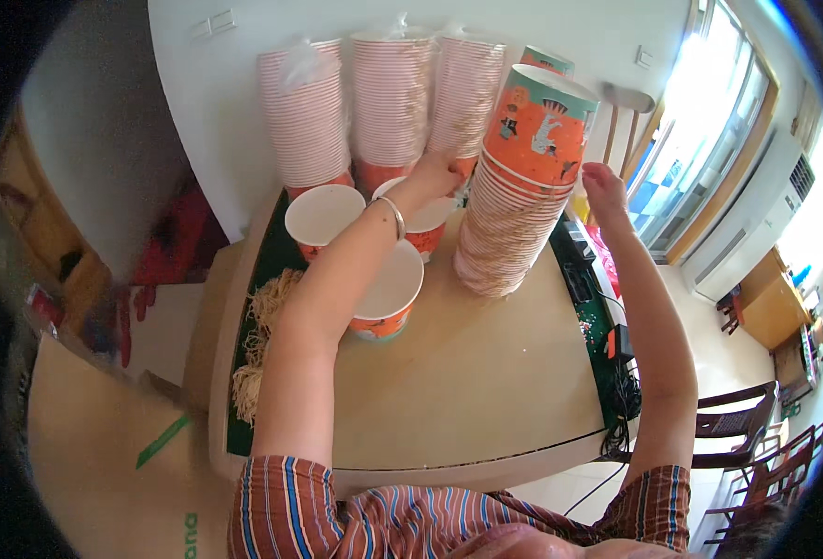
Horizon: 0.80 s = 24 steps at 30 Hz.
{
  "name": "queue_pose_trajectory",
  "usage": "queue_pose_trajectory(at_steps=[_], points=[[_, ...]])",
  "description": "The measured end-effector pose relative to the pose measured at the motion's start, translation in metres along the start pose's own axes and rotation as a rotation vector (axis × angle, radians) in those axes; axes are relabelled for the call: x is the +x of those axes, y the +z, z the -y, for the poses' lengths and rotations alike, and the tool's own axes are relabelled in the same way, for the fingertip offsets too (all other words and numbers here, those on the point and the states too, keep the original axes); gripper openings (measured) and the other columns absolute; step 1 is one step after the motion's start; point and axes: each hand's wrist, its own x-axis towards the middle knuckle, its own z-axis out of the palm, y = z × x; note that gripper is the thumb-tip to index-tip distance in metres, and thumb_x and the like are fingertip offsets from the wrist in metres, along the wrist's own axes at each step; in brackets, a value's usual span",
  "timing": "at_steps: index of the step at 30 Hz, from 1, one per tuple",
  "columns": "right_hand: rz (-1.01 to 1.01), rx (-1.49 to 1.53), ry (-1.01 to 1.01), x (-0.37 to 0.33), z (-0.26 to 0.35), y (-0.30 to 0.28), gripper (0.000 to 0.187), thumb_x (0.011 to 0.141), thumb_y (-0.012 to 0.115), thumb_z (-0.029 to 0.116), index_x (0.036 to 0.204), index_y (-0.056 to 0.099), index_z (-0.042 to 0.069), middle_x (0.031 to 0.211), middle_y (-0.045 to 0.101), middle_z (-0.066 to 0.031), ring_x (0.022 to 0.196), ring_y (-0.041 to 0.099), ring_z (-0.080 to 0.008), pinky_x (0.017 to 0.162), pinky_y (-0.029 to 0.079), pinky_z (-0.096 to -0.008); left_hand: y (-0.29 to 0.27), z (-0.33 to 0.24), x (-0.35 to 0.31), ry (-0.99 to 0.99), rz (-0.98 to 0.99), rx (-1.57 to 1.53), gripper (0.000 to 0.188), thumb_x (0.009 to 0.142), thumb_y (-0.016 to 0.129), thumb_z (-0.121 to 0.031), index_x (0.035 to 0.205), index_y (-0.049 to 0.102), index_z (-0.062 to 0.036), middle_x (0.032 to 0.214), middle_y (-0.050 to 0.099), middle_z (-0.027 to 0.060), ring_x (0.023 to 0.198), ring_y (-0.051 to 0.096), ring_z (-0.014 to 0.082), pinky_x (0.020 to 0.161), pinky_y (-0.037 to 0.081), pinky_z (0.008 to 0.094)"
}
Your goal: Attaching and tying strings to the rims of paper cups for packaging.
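Observation:
A tall leaning stack of paper buckets (514, 210) stands on the table, its top one orange and green with printed figures. My left hand (442, 175) is at the stack's left side, above a bucket, with its fingers curled closed. On the right side, my right hand (605, 194) is raised close to the upper buckets, fingers bent together. What either hand pinches is too small to make out. Open-topped single buckets stand under and beside my left arm: a left one (326, 220), a front one (388, 291) and one behind (427, 226), partly hidden by my forearm.
Several bagged bucket stacks (391, 102) line the wall at the back. Bundles of pale string (267, 321) lie along the table's (467, 391) left edge. Power strips (577, 252) and black cables (625, 391) run along its right edge. Dark chairs (742, 424) stand to the right.

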Motion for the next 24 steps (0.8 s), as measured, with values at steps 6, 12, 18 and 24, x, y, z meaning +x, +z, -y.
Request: queue_pose_trajectory(at_steps=[6,12,18,24], points=[[0.059,0.045,0.137,-0.007,0.011,-0.003,0.025,0.094,0.059,0.016,0.115,0.067,0.004,0.099,0.069,-0.0044,0.092,0.063,-0.0146,0.078,0.051,-0.0319,0.000,-0.010,-0.010,-0.090,-0.035,-0.146,0.019,0.093,0.065,-0.019,0.101,0.071,-0.0036,0.084,0.069,0.0048,0.070,0.064,0.0136,0.064,0.054,0.0281],[0.095,0.127,0.154,-0.012,0.019,-0.002,0.024,0.094,0.058,0.017,0.113,0.067,0.004,0.100,0.069,-0.0037,0.093,0.063,-0.0146,0.081,0.049,-0.0317,0.009,-0.023,-0.013,-0.110,-0.002,-0.264,0.019,0.089,0.066,-0.018,0.092,0.068,0.0001,0.080,0.070,0.0081,0.067,0.069,0.0189,0.060,0.055,0.0313],[0.133,0.201,0.172,-0.016,0.037,-0.001,0.025,0.093,0.058,0.017,0.112,0.067,0.004,0.098,0.069,-0.0030,0.092,0.063,-0.0142,0.082,0.049,-0.0311,0.006,-0.013,-0.012,-0.138,-0.012,-0.383,0.018,0.089,0.068,-0.017,0.092,0.068,0.0005,0.080,0.070,0.0101,0.067,0.069,0.0192,0.060,0.056,0.0318],[0.137,0.229,0.253,-0.016,0.036,-0.005,0.024,0.093,0.062,0.019,0.110,0.068,0.004,0.094,0.068,-0.0028,0.087,0.062,-0.0127,0.078,0.049,-0.0301,0.008,-0.014,-0.008,-0.172,0.034,-0.342,0.014,0.090,0.066,-0.016,0.092,0.069,-0.0026,0.081,0.066,0.0053,0.071,0.067,0.0168,0.066,0.058,0.0302]])
